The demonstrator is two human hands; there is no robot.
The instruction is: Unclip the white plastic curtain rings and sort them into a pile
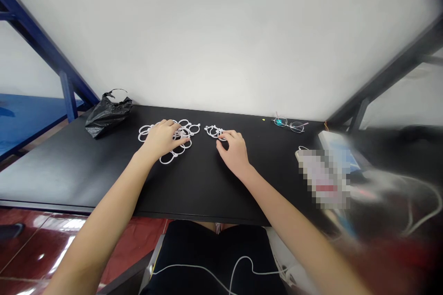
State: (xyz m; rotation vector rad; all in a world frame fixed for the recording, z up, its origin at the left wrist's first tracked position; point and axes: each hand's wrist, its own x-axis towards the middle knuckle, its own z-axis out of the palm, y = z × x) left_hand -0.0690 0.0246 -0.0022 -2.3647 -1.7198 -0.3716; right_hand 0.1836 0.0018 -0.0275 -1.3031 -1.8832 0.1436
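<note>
My left hand (162, 140) lies flat, fingers spread, on a heap of thin white plastic rings (185, 130); my right hand (234, 150), curled, pinches a smaller ring cluster (212, 131) just ahead.

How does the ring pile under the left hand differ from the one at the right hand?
The left pile is larger and spreads wide; the right pile is small and tight. The left hand lies flat over its pile; the right hand touches its pile only with its fingers. Both are white plastic rings.
</note>
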